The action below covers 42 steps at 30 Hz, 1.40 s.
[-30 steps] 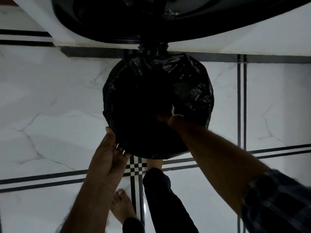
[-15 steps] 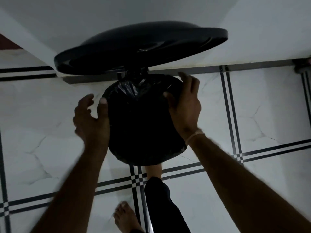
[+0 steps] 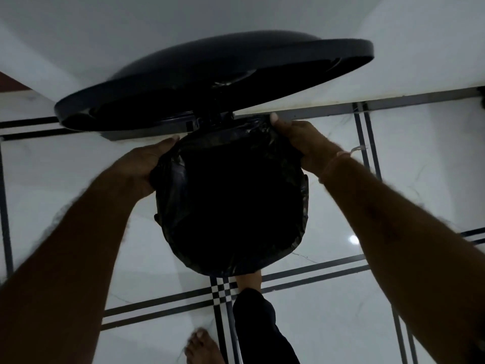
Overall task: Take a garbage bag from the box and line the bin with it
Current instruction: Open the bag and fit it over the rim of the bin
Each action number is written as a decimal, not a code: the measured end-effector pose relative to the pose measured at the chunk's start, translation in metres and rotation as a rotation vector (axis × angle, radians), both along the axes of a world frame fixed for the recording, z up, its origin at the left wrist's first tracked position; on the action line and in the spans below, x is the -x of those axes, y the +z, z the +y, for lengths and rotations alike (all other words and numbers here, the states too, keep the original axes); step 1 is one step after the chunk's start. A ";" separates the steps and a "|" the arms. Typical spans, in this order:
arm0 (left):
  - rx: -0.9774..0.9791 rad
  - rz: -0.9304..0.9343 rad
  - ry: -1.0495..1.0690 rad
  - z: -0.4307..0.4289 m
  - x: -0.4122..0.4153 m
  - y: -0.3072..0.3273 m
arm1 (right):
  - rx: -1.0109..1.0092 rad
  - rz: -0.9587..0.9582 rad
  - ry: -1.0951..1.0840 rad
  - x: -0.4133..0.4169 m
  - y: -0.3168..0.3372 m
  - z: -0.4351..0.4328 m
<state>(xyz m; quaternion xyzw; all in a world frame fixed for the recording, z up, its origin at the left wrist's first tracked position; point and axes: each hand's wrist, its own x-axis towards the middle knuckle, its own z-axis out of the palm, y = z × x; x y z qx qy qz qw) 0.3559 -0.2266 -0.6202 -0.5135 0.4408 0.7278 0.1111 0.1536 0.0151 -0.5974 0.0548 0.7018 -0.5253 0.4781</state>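
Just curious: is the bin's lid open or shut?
Open: the lid stands raised above the bag-lined bin.

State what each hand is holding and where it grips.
Both hold the black garbage bag at the bin's rim: left hand on its left edge, right hand on its upper right edge.

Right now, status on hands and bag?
Left hand and right hand gripping garbage bag at bin rim. Lid up. Nothing in the way.
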 end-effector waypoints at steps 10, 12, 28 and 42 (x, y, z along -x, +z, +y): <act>-0.057 -0.146 -0.132 0.008 -0.014 -0.014 | -0.216 -0.005 0.078 -0.006 -0.025 0.022; -0.026 -0.130 -0.130 0.014 -0.021 -0.010 | -0.134 0.008 0.015 -0.009 -0.021 0.030; 0.035 -0.117 -0.098 0.014 -0.036 -0.008 | -0.117 -0.037 -0.015 -0.015 -0.018 0.042; 0.060 0.090 0.034 0.024 -0.047 0.008 | -0.154 0.154 0.195 -0.016 0.021 0.045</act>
